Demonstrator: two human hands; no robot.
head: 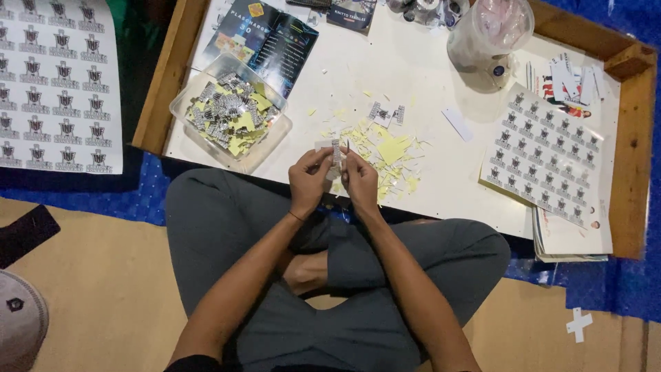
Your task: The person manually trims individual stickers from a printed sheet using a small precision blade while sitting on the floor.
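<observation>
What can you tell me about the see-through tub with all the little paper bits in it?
The clear plastic tub is shallow and rectangular with rounded corners. It sits flat and a bit slanted at the near left corner of the white tabletop, one corner lying over a dark booklet. It has no lid on and is heaped with small black-and-white printed stickers mixed with pale yellow paper scraps. Neither hand touches it.

Single head view, looking steeply down, close over low table [427,193].

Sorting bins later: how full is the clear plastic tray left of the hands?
Partly full. The clear plastic tray holds a loose heap of cut stickers and yellow backing scraps, its near corner bare.
</observation>
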